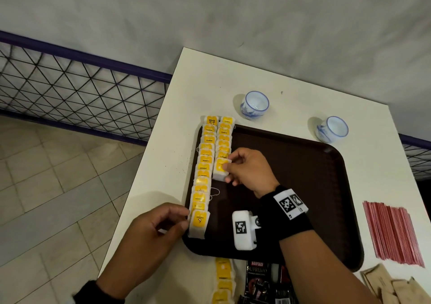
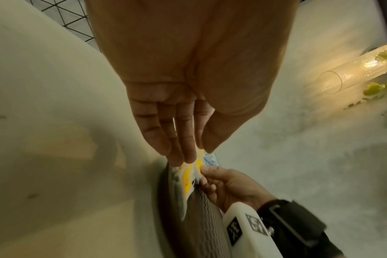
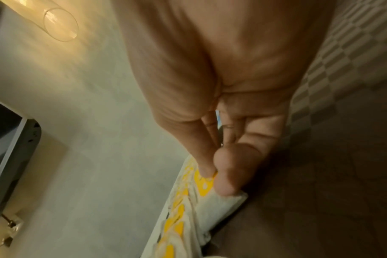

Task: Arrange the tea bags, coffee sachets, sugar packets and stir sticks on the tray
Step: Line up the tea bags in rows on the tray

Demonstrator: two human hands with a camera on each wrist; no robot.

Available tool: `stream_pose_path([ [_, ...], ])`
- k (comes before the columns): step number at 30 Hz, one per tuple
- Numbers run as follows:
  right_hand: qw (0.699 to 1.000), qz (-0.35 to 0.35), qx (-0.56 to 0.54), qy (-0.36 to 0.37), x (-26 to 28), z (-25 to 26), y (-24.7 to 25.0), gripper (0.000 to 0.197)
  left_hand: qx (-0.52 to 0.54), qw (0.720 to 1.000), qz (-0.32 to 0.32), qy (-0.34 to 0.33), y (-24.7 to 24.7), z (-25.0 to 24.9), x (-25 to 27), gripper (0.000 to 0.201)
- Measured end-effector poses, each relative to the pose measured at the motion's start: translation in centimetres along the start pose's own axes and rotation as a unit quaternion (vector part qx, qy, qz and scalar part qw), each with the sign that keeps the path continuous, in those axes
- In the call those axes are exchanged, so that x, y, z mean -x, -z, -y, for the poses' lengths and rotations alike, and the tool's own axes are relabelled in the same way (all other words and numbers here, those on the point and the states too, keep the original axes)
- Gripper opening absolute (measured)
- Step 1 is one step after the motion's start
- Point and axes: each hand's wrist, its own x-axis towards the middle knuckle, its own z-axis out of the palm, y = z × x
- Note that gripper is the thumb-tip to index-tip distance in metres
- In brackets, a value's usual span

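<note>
Progress: tea bags partly laid, the other three kinds not yet on the dark brown plastic tray [image 1: 303, 187], so I judge the task well short of half done.
Left row: yellow-tagged white paper tea bags [image 1: 202, 175] overlap in a long line along the tray's left edge, running from its far rim to its near-left corner.
Second row: a shorter line just right of the first, ending about midway down the tray.
Right hand [image 1: 247, 170]: thumb and fingers pinch the nearest tea bag [image 1: 220, 169] of the second row, which lies at that row's near end.
Left hand [image 1: 151, 231]: fingertips touch the left edge of the nearest bag of the left row; whether they pinch it I cannot tell.
Left to do: loose tea bags [image 1: 223, 280] and black coffee sachets [image 1: 263, 280] wait off the tray's near edge; red stir sticks [image 1: 394, 231] and brown paper sugar packets [image 1: 384, 282] lie on the white table [image 1: 349, 117] to the tray's right.
</note>
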Motion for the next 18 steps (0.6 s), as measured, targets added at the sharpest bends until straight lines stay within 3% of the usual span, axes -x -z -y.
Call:
stream_pose_path([
  [3, 0.999, -0.029, 0.023, 0.001, 0.5, 0.1, -0.1, 0.021, -0.020, 0.999, 0.029, -0.004, -0.3, 0.7, 1.9, 0.024],
  [8, 0.997, -0.061, 0.051, 0.021, 4.7, -0.9, 1.4, 0.017, -0.043, 0.997, 0.066, -0.002, -1.0, 1.2, 4.2, 0.020],
  [12, 0.996, -0.031, 0.078, 0.019, 10.2, -3.5, 2.9, 0.010, -0.078, 0.993, 0.082, -0.024, -2.2, 1.7, 5.4, 0.013],
  [18, 0.989, 0.016, 0.146, 0.025, 16.6, -7.8, 4.4, 0.014, -0.109, 0.991, 0.061, -0.041, -5.7, 0.7, 6.3, 0.022],
])
